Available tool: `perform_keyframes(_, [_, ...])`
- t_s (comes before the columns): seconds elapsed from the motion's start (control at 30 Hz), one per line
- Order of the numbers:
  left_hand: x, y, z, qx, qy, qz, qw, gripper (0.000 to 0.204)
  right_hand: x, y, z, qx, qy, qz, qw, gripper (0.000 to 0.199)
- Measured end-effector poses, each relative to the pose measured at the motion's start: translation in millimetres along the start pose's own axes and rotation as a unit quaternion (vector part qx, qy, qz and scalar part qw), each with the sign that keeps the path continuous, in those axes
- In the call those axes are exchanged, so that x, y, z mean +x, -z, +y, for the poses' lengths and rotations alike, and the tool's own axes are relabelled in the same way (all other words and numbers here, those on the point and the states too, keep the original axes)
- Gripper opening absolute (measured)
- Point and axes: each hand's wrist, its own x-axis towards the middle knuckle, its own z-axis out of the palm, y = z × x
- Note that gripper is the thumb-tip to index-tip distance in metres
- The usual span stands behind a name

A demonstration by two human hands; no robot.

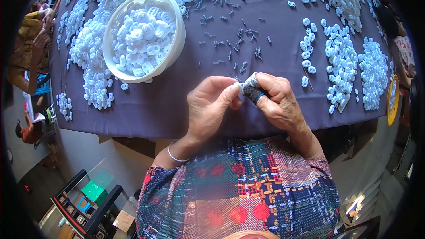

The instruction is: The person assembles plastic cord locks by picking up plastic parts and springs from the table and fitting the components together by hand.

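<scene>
In front of my chest, at the table's near side, my two hands meet fingertip to fingertip. My left hand (210,102) is closed in a pinch on a small white plastic piece (241,85), mostly hidden by the fingers. Grey and dark cloth covers wrap the thumb and finger of my right hand (279,99), which is closed against the same piece. Just beyond the hands, small metal springs (243,66) lie scattered on the dark cloth. A white bowl (180,44) to the left is heaped with white oval two-holed plastic pieces (144,35).
Piles of similar white pieces (93,44) spread over the left and far table (146,115). More heaps (341,62) stand at the right, beside a thin stick (311,79). A yellow-rimmed tray (392,99) is beyond the right edge. Other people (31,44) sit at the far left.
</scene>
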Motion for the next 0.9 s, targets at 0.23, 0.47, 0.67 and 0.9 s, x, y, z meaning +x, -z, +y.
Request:
perform_keyframes(0.23, [-0.7,-0.9,-0.6,0.0,0.0,0.008,1.0,0.013,0.5,-0.3,1.7,0.019,-0.019,-0.012,1.0,0.003])
perform_keyframes(0.47, [0.3,-0.6,0.8,-0.007,0.002,0.012,1.0,0.013,2.9,-0.6,-0.4,0.032,-0.049,-0.024,0.998,0.005])
perform_keyframes(0.67, [1.1,2.1,0.0,-0.01,0.0,0.013,1.0,0.013,5.8,-2.8,4.8,0.016,-0.032,-0.026,0.999,0.003])
perform_keyframes(0.9, [4.8,5.5,-0.7,-0.059,0.012,0.0,0.998,0.013,5.8,-2.7,3.0,0.009,0.026,0.0,1.0,0.008])
